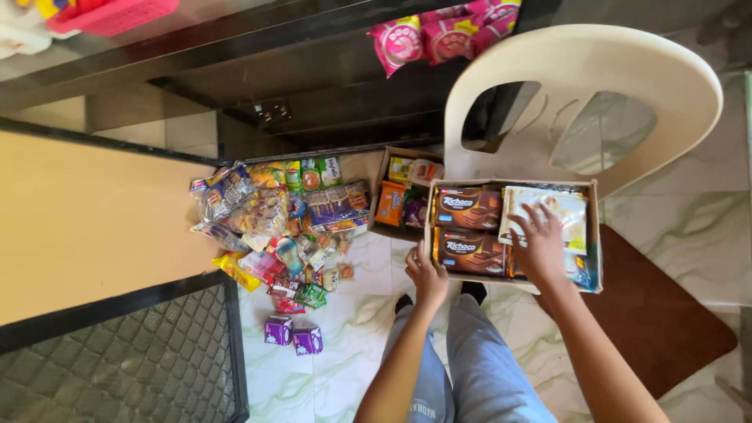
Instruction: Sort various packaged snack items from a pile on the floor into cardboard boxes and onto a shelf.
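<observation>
Cardboard box [593,235]: open-topped, resting on the seat of a cream plastic chair [627,70], which brings it up to hand level. Contents: two brown biscuit packs [468,231] laid flat side by side at the left; pale snack packets [560,211] at the right.
Left hand [427,276]: at the box's near-left edge, seemingly steadying it; fingers curled on the rim, grip not fully visible.
Right hand [539,243]: inside the box, fingers spread and released, resting on the pale packets.
Smaller box [392,192]: on the floor just beside, holding assorted packets.
Loose heap of sweets and snacks [282,219]: on the marble floor, left; two purple cartons [292,335] nearby.
</observation>
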